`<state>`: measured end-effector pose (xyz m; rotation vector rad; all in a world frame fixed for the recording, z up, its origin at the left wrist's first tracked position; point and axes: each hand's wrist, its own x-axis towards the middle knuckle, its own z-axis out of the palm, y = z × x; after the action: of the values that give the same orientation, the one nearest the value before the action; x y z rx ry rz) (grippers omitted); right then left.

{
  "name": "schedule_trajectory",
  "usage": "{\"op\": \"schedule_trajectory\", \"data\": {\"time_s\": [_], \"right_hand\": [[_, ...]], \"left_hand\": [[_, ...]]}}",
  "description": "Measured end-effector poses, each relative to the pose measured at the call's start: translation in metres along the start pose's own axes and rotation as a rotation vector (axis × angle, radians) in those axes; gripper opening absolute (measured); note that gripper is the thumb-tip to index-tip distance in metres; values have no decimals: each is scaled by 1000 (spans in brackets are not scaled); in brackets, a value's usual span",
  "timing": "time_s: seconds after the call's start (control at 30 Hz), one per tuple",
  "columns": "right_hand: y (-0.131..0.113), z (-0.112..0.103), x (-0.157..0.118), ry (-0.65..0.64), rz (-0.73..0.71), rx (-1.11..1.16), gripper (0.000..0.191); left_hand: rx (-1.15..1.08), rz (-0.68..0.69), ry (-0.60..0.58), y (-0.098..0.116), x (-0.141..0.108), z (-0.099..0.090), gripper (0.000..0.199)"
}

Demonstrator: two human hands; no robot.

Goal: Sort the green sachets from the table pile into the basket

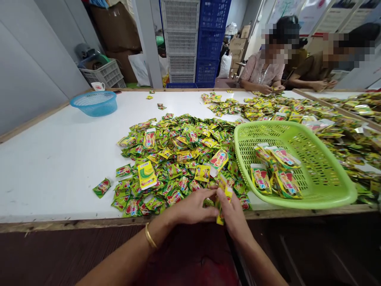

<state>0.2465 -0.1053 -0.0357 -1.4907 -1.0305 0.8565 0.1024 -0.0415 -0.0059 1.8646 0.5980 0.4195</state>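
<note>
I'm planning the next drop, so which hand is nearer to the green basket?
The right hand, just left of the green basket's near corner. The left hand is farther left, in front of the packet pile.

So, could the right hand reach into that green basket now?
Probably yes: the green basket stands open beside the right hand, with only packets between, though that hand holds a yellow box.

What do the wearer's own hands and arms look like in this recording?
The left hand and right hand are gloveless, and no sleeves show. A thin, rounded, gold-coloured bangle circles the left wrist; no jewellery is visible on the right.
</note>
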Motion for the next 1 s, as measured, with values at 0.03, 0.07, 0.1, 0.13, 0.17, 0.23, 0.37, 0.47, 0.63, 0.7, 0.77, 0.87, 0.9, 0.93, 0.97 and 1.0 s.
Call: {"op": "schedule_trajectory", "data": {"time_s": [0.03,0.07,0.1,0.13,0.17,0.23,0.37,0.47,0.63,0.7,0.77,0.87,0.9,0.93,0.97,1.0], "right_hand": [[-2,-3,3,50,26,-3,65],[-4,-6,6,97,39,-26,66],[-5,-8,10,137,38,-66,67],[-4,-9,13,167,20,-114,66],[-2,-10,17,191,-18,-170,66],[6,-10,22,222,-146,-300,67],[29,-11,22,233,-378,-543,75],[41,-13,17,221,-419,-588,73],[41,-9,16,201,-465,-583,67],[37,-8,18,166,-526,-641,66],[31,-9,20,133,-596,-749,65],[21,-12,23,97,-704,-930,65],[19,-13,23,91,-738,-972,64],[16,-14,23,87,-769,-1006,61],[15,-14,22,81,-796,-1037,59],[13,-15,21,74,-816,-1064,56]], "left_hand": [[105,-6,42,-3,8,-2,34],[243,-38,123,-7,17,-6,34],[401,-83,206,-12,27,-10,36],[559,-129,272,-17,38,-15,39],[698,-163,300,-22,48,-19,43],[866,-179,272,-28,64,-27,49],[794,-227,330,-22,65,-41,23],[459,-340,317,-13,40,-46,18],[503,-393,108,-13,-3,-22,16],[768,-327,61,-16,-7,-10,11],[927,-267,18,-18,-6,-3,16],[924,-261,-26,-18,-3,0,21],[877,-282,-20,-18,-4,0,21],[814,-309,5,-19,-6,-1,22],[741,-335,49,-20,-8,-2,26],[660,-362,111,-21,-12,-4,32]]}}
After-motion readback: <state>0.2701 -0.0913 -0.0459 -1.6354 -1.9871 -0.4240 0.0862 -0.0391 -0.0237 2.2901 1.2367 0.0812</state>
